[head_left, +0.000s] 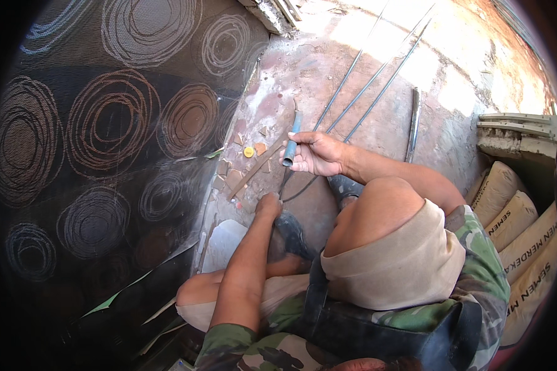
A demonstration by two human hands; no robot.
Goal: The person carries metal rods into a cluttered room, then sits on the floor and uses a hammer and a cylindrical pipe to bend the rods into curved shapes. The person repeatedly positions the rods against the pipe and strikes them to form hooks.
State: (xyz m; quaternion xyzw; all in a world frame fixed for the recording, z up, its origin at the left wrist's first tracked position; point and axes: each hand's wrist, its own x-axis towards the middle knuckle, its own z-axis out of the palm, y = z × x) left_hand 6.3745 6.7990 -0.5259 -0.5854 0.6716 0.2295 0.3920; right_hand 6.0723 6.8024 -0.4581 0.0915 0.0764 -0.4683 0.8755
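Note:
My right hand (319, 152) is closed around a short blue-grey pipe (295, 126), its fingers wrapped near the lower, open end. A thin brownish piece sticks out of the pipe's upper end. Lower and to the left, my left hand (268, 205) is a fist close to the ground beside my dark shoe (292, 234). Whatever it grips is mostly hidden; a thin dark line runs up from it toward the pipe. A black curved rod or cable (303, 189) lies between the two hands. Beside them a flat wooden strip (254, 172) rests slantwise.
Three long thin metal rods (373, 79) stretch away across the floor. A dark tube (413, 123) lies to their right. Broken tile pieces (234, 179) and a yellow cap (249, 151) are scattered left. A circle-patterned dark sheet (130, 164) borders the left; stacked sacks (512, 217) stand right.

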